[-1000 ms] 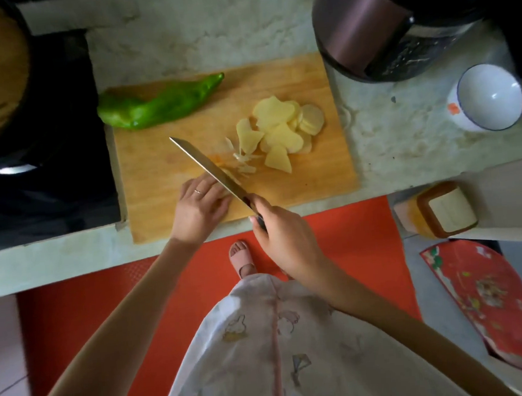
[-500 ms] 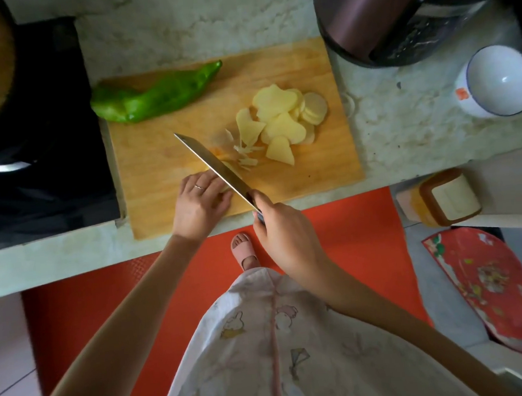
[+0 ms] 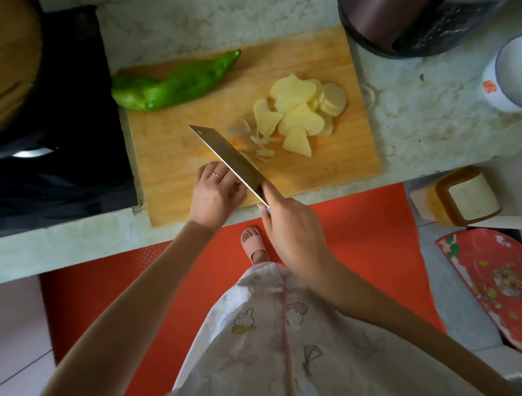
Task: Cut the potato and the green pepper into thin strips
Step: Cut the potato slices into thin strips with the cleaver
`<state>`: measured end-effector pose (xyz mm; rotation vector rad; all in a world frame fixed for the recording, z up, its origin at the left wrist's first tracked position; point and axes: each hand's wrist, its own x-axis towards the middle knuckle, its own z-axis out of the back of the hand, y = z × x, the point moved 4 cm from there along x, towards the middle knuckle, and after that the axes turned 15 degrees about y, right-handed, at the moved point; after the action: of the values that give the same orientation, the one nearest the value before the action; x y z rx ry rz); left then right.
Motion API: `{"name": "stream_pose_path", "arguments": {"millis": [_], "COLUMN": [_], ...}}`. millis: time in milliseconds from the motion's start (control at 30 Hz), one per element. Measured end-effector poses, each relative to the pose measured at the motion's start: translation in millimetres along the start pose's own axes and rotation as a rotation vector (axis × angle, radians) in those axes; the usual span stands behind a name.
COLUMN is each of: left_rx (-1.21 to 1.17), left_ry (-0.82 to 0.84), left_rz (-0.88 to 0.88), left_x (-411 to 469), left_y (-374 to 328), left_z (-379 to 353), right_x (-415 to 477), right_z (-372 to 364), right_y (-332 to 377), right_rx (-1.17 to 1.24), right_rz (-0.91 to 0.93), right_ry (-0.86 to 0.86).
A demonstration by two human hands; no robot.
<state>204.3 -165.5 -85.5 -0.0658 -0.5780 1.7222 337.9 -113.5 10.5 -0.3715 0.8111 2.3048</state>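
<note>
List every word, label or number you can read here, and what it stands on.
None can be read.
Dark control panel on the round brown cooker: markings too blurred.
Orange mark on the white bowl: too blurred.
Red fan-shaped sheet: pictures only, no legible text.

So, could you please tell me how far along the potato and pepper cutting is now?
Done: the potato slices lie piled on the cutting board, with a few strips beside the cleaver. In hand: the right hand grips the cleaver, with the left hand beside its blade. Left: most slices need cutting into strips, and the green pepper lies whole.
</note>
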Motion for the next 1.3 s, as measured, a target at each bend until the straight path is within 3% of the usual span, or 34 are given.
{"name": "stream_pose_path", "arguments": {"millis": [867, 1100, 1300], "left_rx": [0.003, -0.015, 0.001], "left_ry": [-0.067, -0.061, -0.062], "left_rz": [-0.015, 0.002, 0.0], "left_x": [-1, -4, -4], "left_y": [-4, -2, -2], "left_z": [6, 4, 4], "right_x": [17, 38, 13], "right_z": [-16, -16, -13], "right_y": [-10, -4, -12], "right_rx": [-0.062, 0.028, -0.029], "right_rz": [-0.168, -0.11, -0.081], "right_ry": [0.071, 0.033, 0.022]}}
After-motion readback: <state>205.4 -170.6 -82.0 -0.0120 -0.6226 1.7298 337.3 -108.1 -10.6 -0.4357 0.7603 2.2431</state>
